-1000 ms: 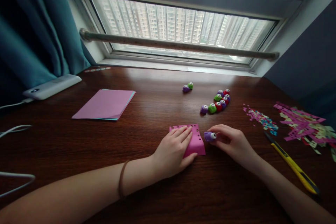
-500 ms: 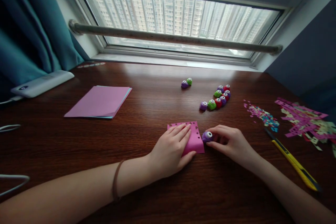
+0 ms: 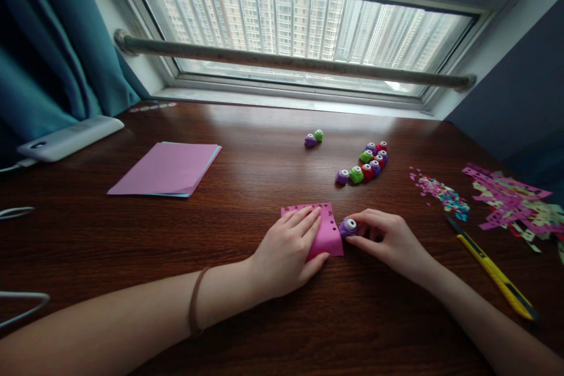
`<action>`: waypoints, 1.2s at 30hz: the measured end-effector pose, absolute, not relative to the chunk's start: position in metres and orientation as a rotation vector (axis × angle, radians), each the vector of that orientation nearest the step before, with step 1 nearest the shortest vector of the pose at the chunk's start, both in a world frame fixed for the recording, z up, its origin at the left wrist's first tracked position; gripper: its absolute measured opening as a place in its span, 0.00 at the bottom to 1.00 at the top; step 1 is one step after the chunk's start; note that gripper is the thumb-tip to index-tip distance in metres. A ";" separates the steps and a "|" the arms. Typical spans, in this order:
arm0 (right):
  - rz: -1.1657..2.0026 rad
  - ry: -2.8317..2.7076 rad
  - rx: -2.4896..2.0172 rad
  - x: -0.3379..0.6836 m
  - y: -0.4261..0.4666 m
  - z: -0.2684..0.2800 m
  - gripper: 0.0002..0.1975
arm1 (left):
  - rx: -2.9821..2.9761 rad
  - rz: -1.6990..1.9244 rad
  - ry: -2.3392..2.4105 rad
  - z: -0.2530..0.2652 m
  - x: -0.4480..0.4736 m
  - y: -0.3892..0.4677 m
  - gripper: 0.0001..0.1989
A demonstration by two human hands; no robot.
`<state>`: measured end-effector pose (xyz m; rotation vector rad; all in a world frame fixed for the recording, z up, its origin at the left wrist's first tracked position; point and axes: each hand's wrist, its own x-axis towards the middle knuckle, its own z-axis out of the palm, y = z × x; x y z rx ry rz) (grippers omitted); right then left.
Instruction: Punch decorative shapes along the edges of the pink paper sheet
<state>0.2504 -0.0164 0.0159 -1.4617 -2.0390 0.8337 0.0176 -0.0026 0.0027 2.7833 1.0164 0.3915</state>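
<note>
A small pink sheet of paper lies on the table, with tiny shapes punched along its far and right edges. My left hand rests flat on it, fingers stretched out, and hides much of its left part. At the sheet's right edge sits a purple craft punch with a white button. The thumb and fingers of my right hand grip this punch from the right side. Whether the paper is inside the punch's slot I cannot tell.
Several colored punches stand in a curved cluster beyond my right hand, and two more farther back. Rightward are paper confetti, punched scraps and a yellow utility knife. Stacked paper and a white power bank lie left.
Both hands, the pink sheet and the purple punch stay in nearly the same place. Only a slight shift of the camera view shows.
</note>
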 end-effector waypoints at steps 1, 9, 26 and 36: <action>0.836 -2.038 -1.459 0.250 -0.017 0.016 0.10 | 2.783 0.389 1.018 0.003 0.018 -0.002 0.29; 0.751 -2.073 -1.444 0.248 -0.016 0.014 0.10 | 2.778 0.342 1.031 0.004 0.018 -0.003 0.30; 0.785 -2.155 -1.308 0.244 -0.021 0.004 0.16 | 2.781 0.360 1.038 0.000 0.019 -0.003 0.32; 0.794 -2.158 -1.280 0.241 -0.022 0.004 0.16 | 2.780 0.381 1.032 0.000 0.019 -0.004 0.31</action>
